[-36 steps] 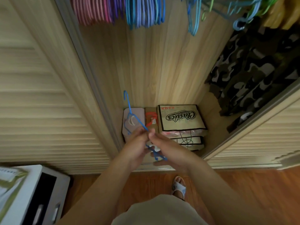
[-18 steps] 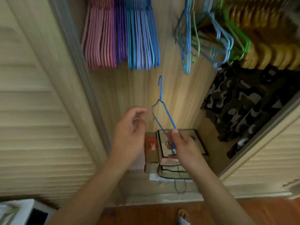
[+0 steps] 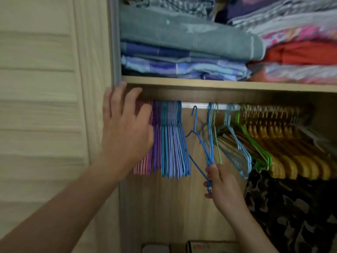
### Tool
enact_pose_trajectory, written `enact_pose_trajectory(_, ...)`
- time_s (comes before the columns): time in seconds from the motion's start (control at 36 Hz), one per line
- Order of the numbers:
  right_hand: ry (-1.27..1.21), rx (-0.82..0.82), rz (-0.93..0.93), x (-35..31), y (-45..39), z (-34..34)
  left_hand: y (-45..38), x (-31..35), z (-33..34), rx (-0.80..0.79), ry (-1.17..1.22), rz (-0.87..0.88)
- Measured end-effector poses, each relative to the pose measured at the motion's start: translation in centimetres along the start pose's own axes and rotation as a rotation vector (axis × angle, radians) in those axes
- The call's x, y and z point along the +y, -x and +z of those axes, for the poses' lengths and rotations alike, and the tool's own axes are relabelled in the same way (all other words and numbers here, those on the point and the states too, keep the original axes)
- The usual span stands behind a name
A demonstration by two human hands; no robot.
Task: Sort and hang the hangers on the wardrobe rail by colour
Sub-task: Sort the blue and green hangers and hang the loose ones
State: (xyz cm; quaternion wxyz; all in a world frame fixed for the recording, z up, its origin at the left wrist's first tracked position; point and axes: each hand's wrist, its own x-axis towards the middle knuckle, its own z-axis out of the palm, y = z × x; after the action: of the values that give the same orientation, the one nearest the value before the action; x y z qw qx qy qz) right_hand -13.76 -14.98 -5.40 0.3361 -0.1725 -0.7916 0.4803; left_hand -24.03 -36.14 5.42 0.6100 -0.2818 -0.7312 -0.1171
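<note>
currently a blue hanger (image 3: 198, 143) is held at centre frame, its lower corner pinched between thumb and fingers of the right hand (image 3: 221, 187); its hook is raised just beneath the rail (image 3: 197, 105), and contact with the rail cannot be told. the left hand (image 3: 124, 128) is seen with fingers spread, laid over the pink hangers (image 3: 144, 161) at the rail's left end, most of which are hidden behind it. just right of these, purple hangers (image 3: 156, 143) and a packed blue group (image 3: 173, 143) are hung. right of centre, loose light blue hangers (image 3: 235, 143) and green hangers (image 3: 255, 145) are tangled and blurred; a count cannot be made. wooden hangers (image 3: 291, 152) are cut off at right. folded linens (image 3: 182, 42) are stacked on the shelf (image 3: 218, 84) across the top, blurred. a camouflage garment (image 3: 291, 207) is partly cut off at lower right.
</note>
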Motion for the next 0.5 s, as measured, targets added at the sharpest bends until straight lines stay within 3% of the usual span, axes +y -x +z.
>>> enact_pose_trajectory(0.17,0.097,0.075,-0.103,-1.2,-6.6,2.0,0.7,-0.5,0.9,0.030,-0.153,-0.046)
enact_pose_trajectory(0.33,0.356,0.007,-0.166,-1.4,-9.2,3.8,0.6,-0.8,1.3,-0.023,-0.185,-0.066)
enact_pose_trajectory(0.5,0.316,-0.056,-0.169,0.1,-9.2,5.0,0.8,-0.9,1.5,-0.031,-0.178,-0.059)
